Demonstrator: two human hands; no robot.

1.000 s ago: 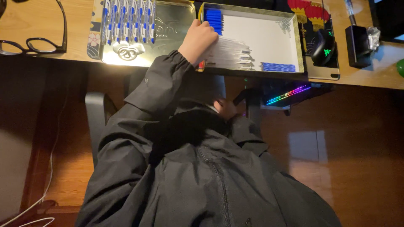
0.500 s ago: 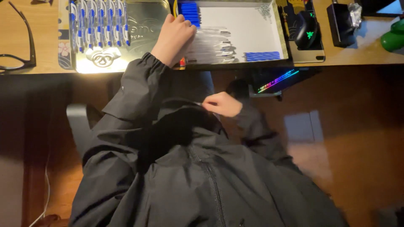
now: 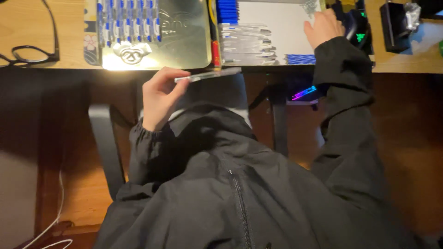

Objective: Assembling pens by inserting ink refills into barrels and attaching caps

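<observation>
My left hand (image 3: 159, 94) is held below the desk edge, in front of my black jacket, and grips a clear pen barrel (image 3: 210, 74) that points to the right. My right hand (image 3: 323, 26) rests at the right side of a white tray (image 3: 286, 27) on the desk. That tray holds a stack of clear pen barrels (image 3: 247, 44), a pile of blue caps (image 3: 227, 10) and a bundle of blue refills (image 3: 300, 59). To its left, a gold metal tray (image 3: 184, 41) carries a row of assembled blue-capped pens (image 3: 129, 20).
Black glasses (image 3: 27, 54) lie on the wooden desk at the far left. A black mouse with a green light (image 3: 359, 28) and a black box (image 3: 397, 23) sit to the right of the white tray. A rainbow-lit keyboard edge (image 3: 303, 92) shows under the desk. A chair arm (image 3: 104, 143) stands lower left.
My left hand has left the white tray and come back toward my chest with a clear pen barrel. My right hand has gone from my chest up to the tray's right side.
</observation>
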